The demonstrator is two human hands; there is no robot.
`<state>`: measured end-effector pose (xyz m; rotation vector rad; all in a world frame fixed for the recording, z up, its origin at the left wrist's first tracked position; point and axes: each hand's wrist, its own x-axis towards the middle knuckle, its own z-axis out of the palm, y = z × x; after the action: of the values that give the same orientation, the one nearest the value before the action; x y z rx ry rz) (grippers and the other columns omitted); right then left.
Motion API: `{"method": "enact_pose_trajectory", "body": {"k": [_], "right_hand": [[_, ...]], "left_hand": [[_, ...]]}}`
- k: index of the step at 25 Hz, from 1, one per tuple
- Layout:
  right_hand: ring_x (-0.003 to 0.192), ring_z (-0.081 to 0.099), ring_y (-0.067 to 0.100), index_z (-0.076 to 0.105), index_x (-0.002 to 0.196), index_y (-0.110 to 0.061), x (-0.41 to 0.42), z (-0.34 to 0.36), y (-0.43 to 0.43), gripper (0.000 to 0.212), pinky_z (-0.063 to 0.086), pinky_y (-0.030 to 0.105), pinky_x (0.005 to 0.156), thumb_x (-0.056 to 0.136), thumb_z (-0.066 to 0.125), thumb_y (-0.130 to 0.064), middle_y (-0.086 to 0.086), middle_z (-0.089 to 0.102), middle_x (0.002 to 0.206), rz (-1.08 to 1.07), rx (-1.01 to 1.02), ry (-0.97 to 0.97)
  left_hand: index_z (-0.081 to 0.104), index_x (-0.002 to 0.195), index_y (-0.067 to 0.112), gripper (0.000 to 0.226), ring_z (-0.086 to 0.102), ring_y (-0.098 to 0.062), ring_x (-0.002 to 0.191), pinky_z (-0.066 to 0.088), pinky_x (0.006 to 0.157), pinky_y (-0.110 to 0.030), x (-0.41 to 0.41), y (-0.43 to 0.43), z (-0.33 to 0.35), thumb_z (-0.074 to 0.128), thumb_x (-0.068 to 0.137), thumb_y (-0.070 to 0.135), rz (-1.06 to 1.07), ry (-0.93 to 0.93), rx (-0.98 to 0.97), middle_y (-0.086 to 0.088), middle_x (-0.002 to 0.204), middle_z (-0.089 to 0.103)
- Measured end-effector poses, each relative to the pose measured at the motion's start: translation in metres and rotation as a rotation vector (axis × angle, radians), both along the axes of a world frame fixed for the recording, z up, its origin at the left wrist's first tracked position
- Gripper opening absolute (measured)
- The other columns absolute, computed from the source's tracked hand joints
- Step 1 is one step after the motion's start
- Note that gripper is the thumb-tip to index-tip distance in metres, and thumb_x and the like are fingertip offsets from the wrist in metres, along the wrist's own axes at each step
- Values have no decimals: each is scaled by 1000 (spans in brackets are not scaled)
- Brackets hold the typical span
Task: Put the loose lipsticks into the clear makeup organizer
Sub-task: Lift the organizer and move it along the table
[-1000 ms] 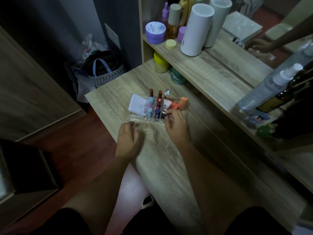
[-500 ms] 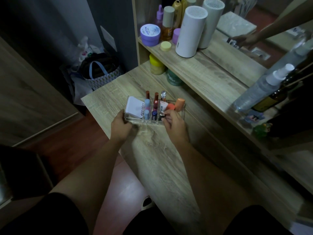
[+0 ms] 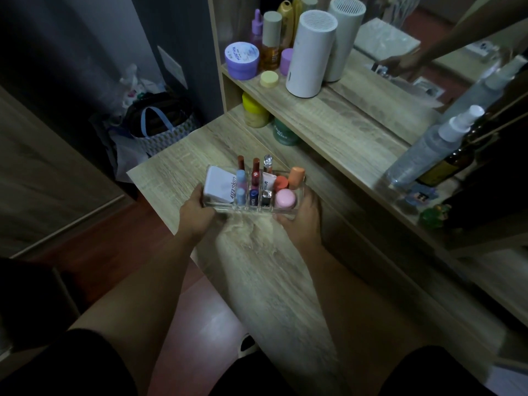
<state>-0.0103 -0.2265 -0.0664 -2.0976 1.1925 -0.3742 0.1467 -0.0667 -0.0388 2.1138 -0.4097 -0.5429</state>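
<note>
**Q:** Head view. What are your hands doing?

**A:** Your left hand [image 3: 197, 215] grips the near-left corner of the clear plastic makeup organizer [image 3: 281, 213], thumb on its left wall. Your right hand [image 3: 304, 221] closes on the near-right corner. Both hands are clamped on the organizer; neither holds a lipstick.

**Q:** Where is the organizer, and what is in it?

**A:** It sits on the pale wood-grain tabletop [image 3: 257, 281], near the table's far-left end and in front of the low wooden shelf [image 3: 328, 118]. The narrow middle slots hold upright lipsticks [image 3: 255, 174]: red and dark tubes at the far side, two light-blue capped sticks and a dark-blue one nearer you. A white flat tube printed "4U2skin" [image 3: 220, 182] fills the left compartment. A pink round-capped pot [image 3: 285, 199] and two orange-capped pieces [image 3: 295, 176] fill the right.

**Q:** Which step is this?

**A:** Judged from this view, the filling looks finished. No loose lipstick is visible on the tabletop, though your arms hide part of it.

**Q:** What does the next move call for?

**A:** Probably repositioning the organizer. Keep it level and move it slowly, because the tall lipsticks at the far side stand loosely in their slots.
</note>
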Motion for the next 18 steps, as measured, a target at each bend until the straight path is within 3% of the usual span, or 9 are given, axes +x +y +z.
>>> {"method": "enact_pose_trajectory", "body": {"k": [4, 9, 13, 18], "right_hand": [[126, 52, 30, 17, 147, -19, 8, -2, -4, 107, 45, 48, 105, 65, 84, -21, 12, 55, 137, -12, 134, -16], [115, 61, 28, 25, 146, -20, 3, 3, -4, 104, 50, 42, 97, 63, 85, -16, 11, 65, 125, -35, 138, -75], [113, 62, 26, 23, 148, -21, -12, 8, 5, 106, 51, 39, 96, 63, 85, -14, 11, 66, 123, -59, 130, -99], [113, 62, 25, 28, 146, -22, -38, 15, 23, 102, 48, 33, 93, 62, 85, -11, 10, 66, 123, -181, 174, -149]], "left_hand": [[50, 129, 32, 61, 53, -11, 99, 38, 85, -25, 6, -1, -3, 61, 70, 21, -17, 45, 18, 1, 114, 65], [50, 129, 27, 54, 55, -18, 108, 37, 89, -25, 4, -1, -4, 55, 76, 19, -25, 41, 40, -7, 125, 63], [53, 126, 28, 62, 51, -12, 99, 37, 87, -25, -5, 2, 1, 50, 64, 31, -26, 53, 21, -8, 124, 64], [55, 124, 28, 63, 50, -13, 98, 37, 87, -26, -26, 1, 9, 47, 62, 29, -56, 39, 37, -8, 123, 64]]}}
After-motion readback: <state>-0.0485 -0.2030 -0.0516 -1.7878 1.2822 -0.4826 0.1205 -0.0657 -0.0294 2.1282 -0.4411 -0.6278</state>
